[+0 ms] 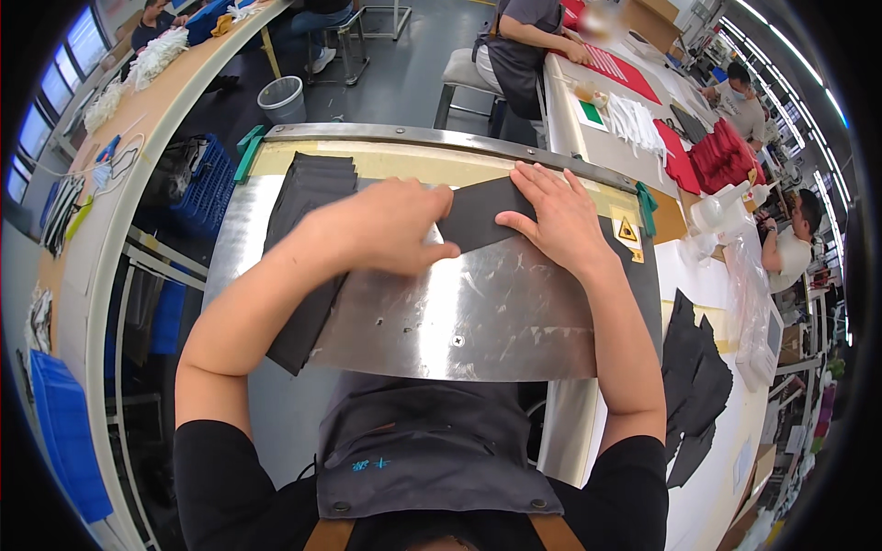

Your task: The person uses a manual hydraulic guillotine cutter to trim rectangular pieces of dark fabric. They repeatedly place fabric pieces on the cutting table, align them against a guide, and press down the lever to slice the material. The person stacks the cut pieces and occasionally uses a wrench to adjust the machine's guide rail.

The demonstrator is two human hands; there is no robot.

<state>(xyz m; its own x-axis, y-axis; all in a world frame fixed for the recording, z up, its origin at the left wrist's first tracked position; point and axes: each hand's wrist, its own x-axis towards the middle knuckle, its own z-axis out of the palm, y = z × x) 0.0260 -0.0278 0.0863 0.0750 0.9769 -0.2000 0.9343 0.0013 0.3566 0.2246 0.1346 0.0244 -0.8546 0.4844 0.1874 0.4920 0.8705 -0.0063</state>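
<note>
A dark grey flat piece (482, 213) of sheet material, cloth or leather, lies near the far edge of the steel plate (459, 312). My right hand (556, 216) rests flat on its right part, thumb spread from the fingers. At the piece's left end is my left hand (390, 225), slightly blurred, with the thumb held apart from the bent fingers. I see nothing gripped in it; whether its fingertips touch the piece is unclear. Beneath my left forearm, a stack of similar dark pieces (308, 207) runs along the plate's left side, partly hidden by the arm.
A metal bar (413, 138) with green end brackets (248, 151) borders the far side. More dark pieces (694, 386) lie on the white table to the right. A long table (110, 202) stands left, and a grey bin (283, 99) beyond. Several people work around.
</note>
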